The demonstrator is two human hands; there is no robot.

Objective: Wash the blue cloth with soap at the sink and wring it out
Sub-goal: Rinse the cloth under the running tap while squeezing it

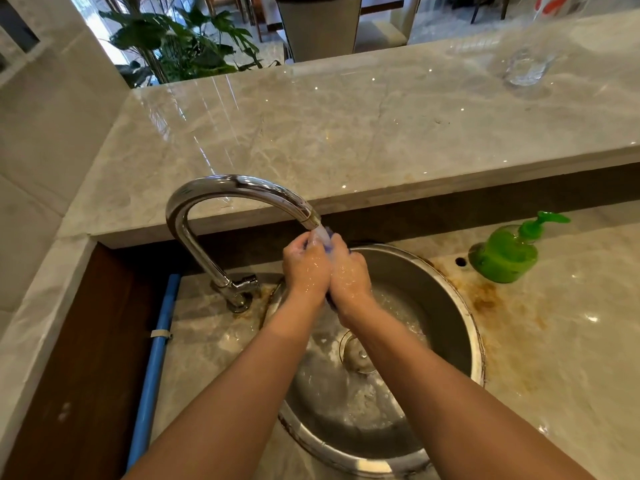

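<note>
From my remote seat I see both hands brought together over the round steel sink (pixel 475 341), directly below the tap's mouth. The left hand (pixel 306 268) and the right hand (pixel 349 271) sit knuckle to knuckle, wet and glistening, with their fingers curled round the blue cloth (pixel 329 239). The cloth is bunched into a narrow roll between the palms. Only a small soapy tip shows above the fingers, and a dark blue end shows below the wrists. A thin stream of water (pixel 320 233) falls from the spout onto that upper tip. The tap (pixel 221 192) is polished chrome, a tall arched gooseneck rising from a base at the sink's left edge. The basin is brushed metal with a dull sheen, its floor dotted with white suds around the circular drain (pixel 356 351). The lower counter (pixel 561 341) is glossy pale marble with grey veining. Rusty brown stains (pixel 485 296) mark it along the sink's right rim. On it, to the right of the sink, stands a translucent green plastic soap dispenser (pixel 509 254), squat and rounded, with a pump nozzle. A raised marble ledge (pixel 346 133) runs behind, and a clear glass (pixel 526 67) stands near its far right. A matte blue pipe (pixel 156 341) runs along the left beside dark wood panelling, and leafy green plants (pixel 180 39) show beyond the ledge.
</note>
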